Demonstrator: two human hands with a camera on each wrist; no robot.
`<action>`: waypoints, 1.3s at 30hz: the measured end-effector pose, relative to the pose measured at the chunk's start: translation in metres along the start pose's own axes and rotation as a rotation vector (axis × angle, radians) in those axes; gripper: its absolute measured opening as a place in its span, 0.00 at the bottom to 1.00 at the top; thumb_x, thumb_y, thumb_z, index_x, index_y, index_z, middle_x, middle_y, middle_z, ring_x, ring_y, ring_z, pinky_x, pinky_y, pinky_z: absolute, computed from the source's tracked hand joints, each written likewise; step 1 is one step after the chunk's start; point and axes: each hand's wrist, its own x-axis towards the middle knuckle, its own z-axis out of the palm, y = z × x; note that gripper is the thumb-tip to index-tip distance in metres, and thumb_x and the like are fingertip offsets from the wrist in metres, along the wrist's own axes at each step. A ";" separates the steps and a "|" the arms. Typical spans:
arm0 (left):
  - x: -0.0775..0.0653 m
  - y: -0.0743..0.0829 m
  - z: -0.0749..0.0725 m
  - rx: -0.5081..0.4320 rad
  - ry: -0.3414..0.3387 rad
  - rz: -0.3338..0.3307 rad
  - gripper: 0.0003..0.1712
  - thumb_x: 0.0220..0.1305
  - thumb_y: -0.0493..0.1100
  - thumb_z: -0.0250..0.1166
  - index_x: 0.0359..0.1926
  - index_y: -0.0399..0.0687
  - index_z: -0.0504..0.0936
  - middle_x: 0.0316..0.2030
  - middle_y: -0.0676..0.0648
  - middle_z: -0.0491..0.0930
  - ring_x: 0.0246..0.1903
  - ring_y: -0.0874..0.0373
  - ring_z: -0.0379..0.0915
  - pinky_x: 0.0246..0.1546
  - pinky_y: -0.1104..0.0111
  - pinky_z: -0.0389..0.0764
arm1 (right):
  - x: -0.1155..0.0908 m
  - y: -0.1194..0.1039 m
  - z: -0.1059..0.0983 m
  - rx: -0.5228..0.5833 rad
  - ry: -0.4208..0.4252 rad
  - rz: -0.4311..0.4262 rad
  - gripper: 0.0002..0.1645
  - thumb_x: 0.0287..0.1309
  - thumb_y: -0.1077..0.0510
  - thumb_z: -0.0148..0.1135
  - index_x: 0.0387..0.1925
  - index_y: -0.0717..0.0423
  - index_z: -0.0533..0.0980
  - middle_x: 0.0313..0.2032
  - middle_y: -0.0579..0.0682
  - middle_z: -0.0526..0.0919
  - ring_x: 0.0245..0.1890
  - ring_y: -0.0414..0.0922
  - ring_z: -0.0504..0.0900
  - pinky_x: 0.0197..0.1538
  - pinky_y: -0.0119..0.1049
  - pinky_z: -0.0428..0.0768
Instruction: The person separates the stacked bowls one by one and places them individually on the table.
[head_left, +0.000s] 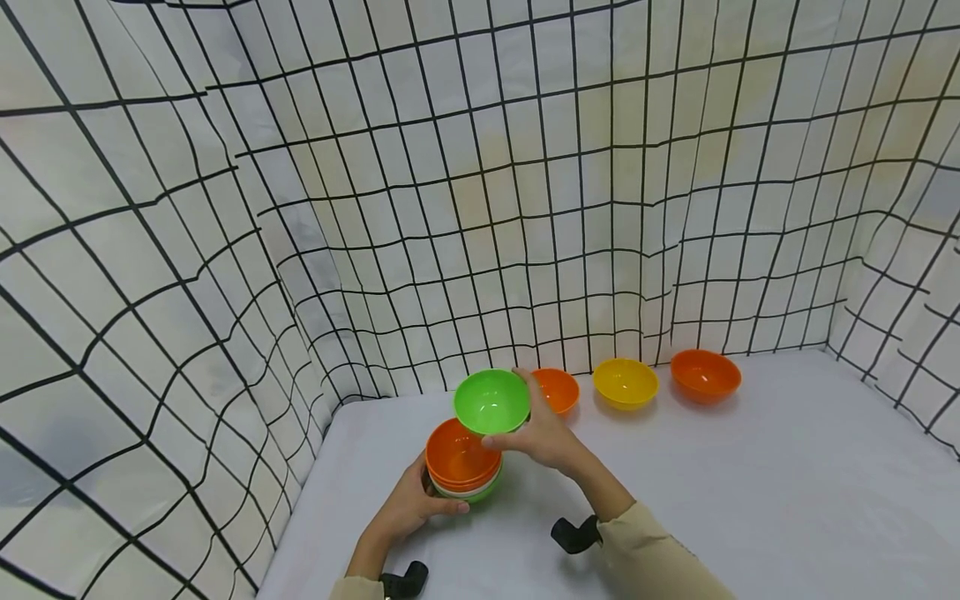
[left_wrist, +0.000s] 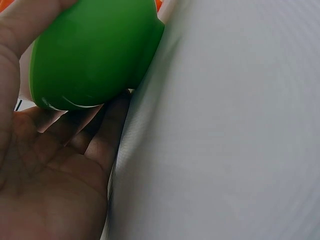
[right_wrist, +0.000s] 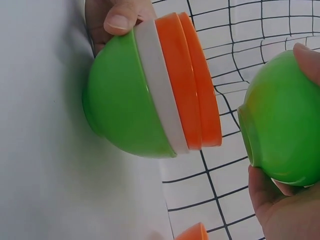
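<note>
Green glossy bowl pinched in right hand — left hand grips four nested green-white-orange bowls — three orange-or-yellow bowls unstacked

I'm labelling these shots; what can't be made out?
Head: left part of the back row's left orange bowl, hidden by the right hand.
Head: some fingers of the left hand, behind the bowl stack.
Left wrist: part of the bottom green bowl, cut off by the top edge.
Right wrist: part of the raised green bowl, cut off by the right edge.
</note>
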 end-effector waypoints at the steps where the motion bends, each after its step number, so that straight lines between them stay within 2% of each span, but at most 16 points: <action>1: 0.000 0.000 0.000 0.000 0.002 0.000 0.61 0.45 0.41 0.84 0.77 0.59 0.59 0.72 0.52 0.70 0.76 0.48 0.60 0.81 0.46 0.52 | 0.000 0.000 -0.001 0.003 0.001 -0.001 0.71 0.44 0.49 0.84 0.80 0.41 0.45 0.73 0.53 0.64 0.65 0.56 0.74 0.67 0.55 0.80; 12: 0.000 -0.001 0.001 -0.010 0.000 0.000 0.61 0.46 0.41 0.84 0.78 0.57 0.59 0.73 0.51 0.69 0.76 0.48 0.59 0.81 0.46 0.52 | 0.000 -0.003 -0.012 0.007 0.007 -0.006 0.73 0.43 0.50 0.84 0.80 0.43 0.44 0.72 0.56 0.65 0.65 0.57 0.72 0.65 0.54 0.81; 22: 0.001 -0.001 0.001 -0.012 0.003 0.003 0.62 0.45 0.41 0.85 0.78 0.57 0.59 0.74 0.51 0.67 0.78 0.48 0.57 0.81 0.45 0.50 | 0.001 -0.004 -0.022 -0.019 0.054 0.024 0.73 0.41 0.48 0.85 0.80 0.37 0.46 0.74 0.55 0.63 0.66 0.58 0.72 0.67 0.55 0.80; 26: 0.001 -0.002 0.001 -0.009 0.007 0.005 0.63 0.44 0.41 0.85 0.78 0.58 0.59 0.74 0.51 0.67 0.78 0.48 0.56 0.81 0.45 0.49 | 0.001 -0.006 -0.025 -0.036 0.068 0.028 0.73 0.42 0.47 0.85 0.80 0.38 0.46 0.75 0.56 0.60 0.67 0.59 0.71 0.67 0.56 0.79; 31: 0.002 -0.003 0.001 -0.008 0.007 0.011 0.63 0.44 0.40 0.85 0.78 0.58 0.58 0.74 0.51 0.67 0.78 0.48 0.56 0.81 0.45 0.49 | -0.001 -0.007 -0.030 -0.048 0.072 0.033 0.72 0.42 0.46 0.84 0.80 0.39 0.46 0.75 0.55 0.61 0.67 0.58 0.71 0.68 0.56 0.79; 39: 0.003 -0.003 0.000 -0.003 0.013 0.014 0.63 0.43 0.40 0.85 0.78 0.55 0.59 0.74 0.50 0.68 0.77 0.48 0.57 0.81 0.48 0.51 | -0.004 -0.008 -0.043 -0.061 0.067 0.024 0.71 0.42 0.47 0.84 0.79 0.35 0.45 0.74 0.54 0.61 0.67 0.58 0.70 0.69 0.57 0.77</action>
